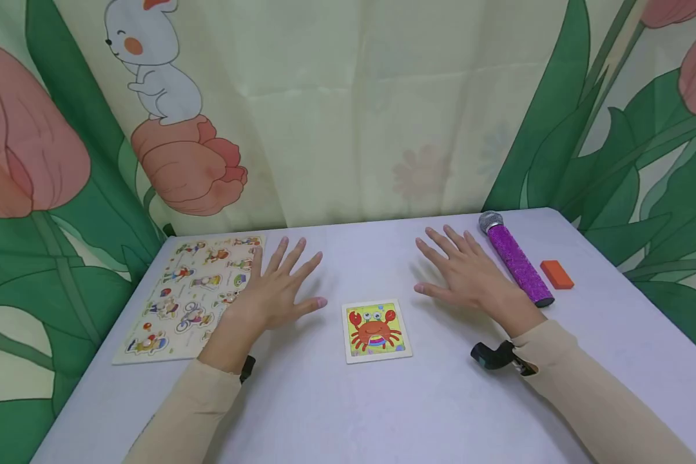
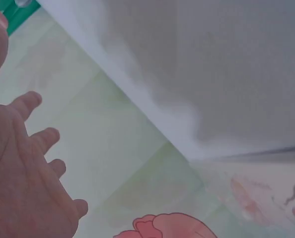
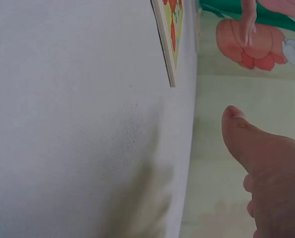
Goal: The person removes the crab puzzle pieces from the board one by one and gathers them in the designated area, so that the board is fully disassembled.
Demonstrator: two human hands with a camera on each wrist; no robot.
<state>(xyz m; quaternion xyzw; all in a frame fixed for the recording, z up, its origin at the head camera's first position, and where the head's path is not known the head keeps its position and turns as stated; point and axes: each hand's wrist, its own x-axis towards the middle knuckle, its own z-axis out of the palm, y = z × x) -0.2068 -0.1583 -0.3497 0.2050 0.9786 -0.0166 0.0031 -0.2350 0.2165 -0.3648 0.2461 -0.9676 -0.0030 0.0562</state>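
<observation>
My left hand (image 1: 276, 290) hovers palm down with fingers spread, partly over the right edge of a large picture puzzle board (image 1: 176, 303). Between the two hands a small square crab puzzle (image 1: 377, 331) lies flat on the table. My right hand (image 1: 465, 274) is also held above the table, fingers spread, just left of a purple glittery microphone (image 1: 517, 261). Neither hand holds anything. In the right wrist view the thumb (image 3: 237, 131) stands out, and an edge of the crab puzzle (image 3: 171, 44) shows.
An orange block (image 1: 557, 274) lies right of the microphone. The white table (image 1: 336, 412) ends at the back against a curtain (image 1: 354, 129) printed with tulips and a rabbit. Black wrist mounts (image 1: 493, 356) sit at the cuffs.
</observation>
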